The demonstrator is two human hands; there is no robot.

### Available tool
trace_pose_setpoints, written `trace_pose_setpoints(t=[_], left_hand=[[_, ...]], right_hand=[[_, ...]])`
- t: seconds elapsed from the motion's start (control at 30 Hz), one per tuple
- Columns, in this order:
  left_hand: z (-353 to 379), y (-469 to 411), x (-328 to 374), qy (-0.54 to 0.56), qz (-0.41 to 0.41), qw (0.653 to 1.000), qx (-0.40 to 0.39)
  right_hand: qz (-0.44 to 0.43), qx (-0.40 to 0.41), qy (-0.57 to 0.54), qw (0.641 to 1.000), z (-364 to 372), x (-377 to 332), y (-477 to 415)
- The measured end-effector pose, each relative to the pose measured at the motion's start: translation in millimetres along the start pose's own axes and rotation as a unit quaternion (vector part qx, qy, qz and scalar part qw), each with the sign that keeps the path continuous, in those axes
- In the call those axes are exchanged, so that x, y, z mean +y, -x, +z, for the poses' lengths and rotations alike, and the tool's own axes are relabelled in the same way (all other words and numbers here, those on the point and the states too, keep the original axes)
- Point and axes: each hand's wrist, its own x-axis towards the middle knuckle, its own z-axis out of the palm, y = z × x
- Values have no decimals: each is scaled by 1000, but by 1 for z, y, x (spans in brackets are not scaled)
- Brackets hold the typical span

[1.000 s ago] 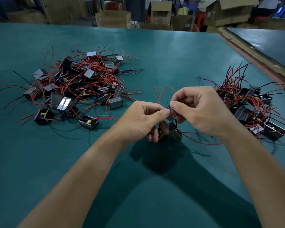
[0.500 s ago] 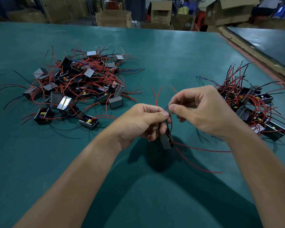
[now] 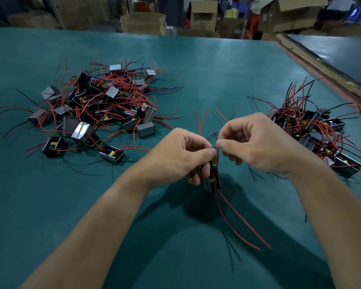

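At a wide teal work table (image 3: 217, 65), I hold a small black module (image 3: 212, 182) just above the surface, its open side showing a yellow part. My left hand (image 3: 181, 157) is curled round the module's upper end, thumb pressed to forefinger on the leads that rise from it. My right hand (image 3: 256, 144) pinches a red lead (image 3: 217, 161) between thumb and forefinger just above the module — the two hands meet almost fingertip to fingertip. Two more red leads (image 3: 200, 122) fan out beyond the module, and a blue lead (image 3: 213, 134) loops between my hands. Two long red tails (image 3: 240, 228) trail from the module's lower end toward me, over the dark shadow on the table.

To the left of the module and farther from me lies a big heap (image 3: 96, 109) of like modules, black and grey boxes tangled in red, black and blue wire. To the module's right sits a smaller heap (image 3: 317, 134), many of its wires pointing away from me. The table's matte top catches a pale sheen beyond the module. Farther right of the module, past the smaller heap, a wooden strip (image 3: 325, 69) edges the table, with a second table (image 3: 342, 53), dark-topped, behind it. Well beyond the module, past the far table edge, stand cardboard boxes (image 3: 143, 22) — some with flaps open — in a dim, cluttered room.
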Motion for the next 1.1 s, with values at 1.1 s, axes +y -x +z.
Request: trace_pose_setpoints(t=[1.1], left_hand=[[-2, -5, -4, -45, 22, 996, 74]], right_hand=[[-36, 34, 64, 997, 8, 12, -6]])
